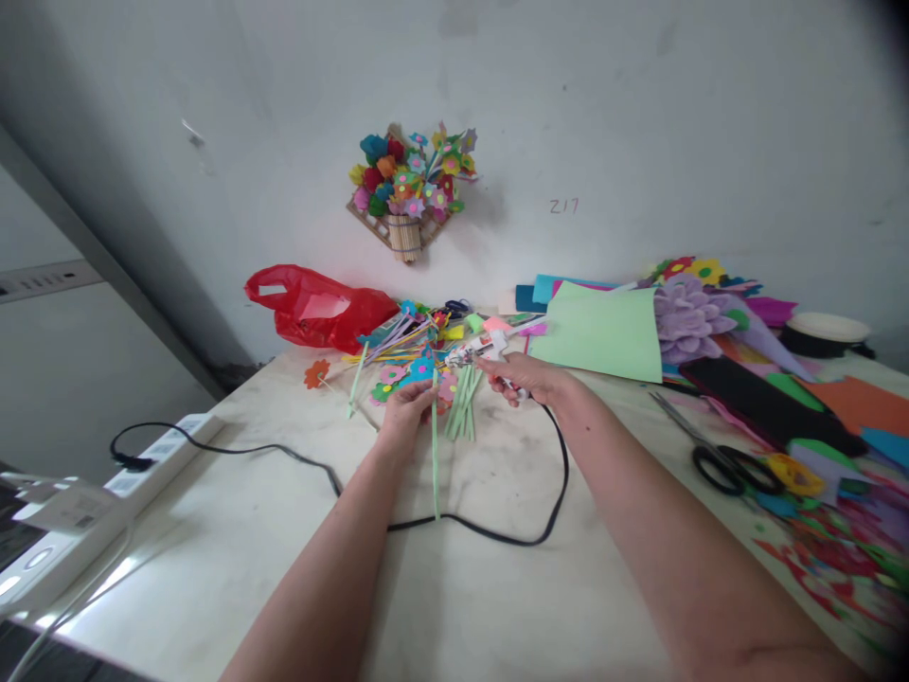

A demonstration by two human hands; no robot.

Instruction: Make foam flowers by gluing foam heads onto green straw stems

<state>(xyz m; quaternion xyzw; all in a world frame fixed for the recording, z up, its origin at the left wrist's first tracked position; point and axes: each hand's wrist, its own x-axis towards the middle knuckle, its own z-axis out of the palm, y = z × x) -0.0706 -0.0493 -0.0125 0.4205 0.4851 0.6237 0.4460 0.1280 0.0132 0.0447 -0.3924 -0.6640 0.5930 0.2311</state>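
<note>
My left hand (410,407) pinches a long pale green strip (436,464), which hangs down over the table toward a black cord. In my right hand (522,377) is a white glue gun (493,349), its nozzle pointing left at the strip's upper end. A clear glue stick sticks out behind the gun. Whether the nozzle touches the strip, I cannot tell. Several more pale green strips (465,403) lie between my hands. Just beyond my left hand are blue, pink and green foam flowers (390,384). An orange flower (317,373) lies farther left.
A red plastic bag (319,308) sits at the back left, a white power strip (160,455) along the left edge. On the right are green foam sheets (603,332), scissors (714,455), a black phone-like slab (771,403) and colourful scraps (830,540). A flower basket (406,237) hangs on the wall.
</note>
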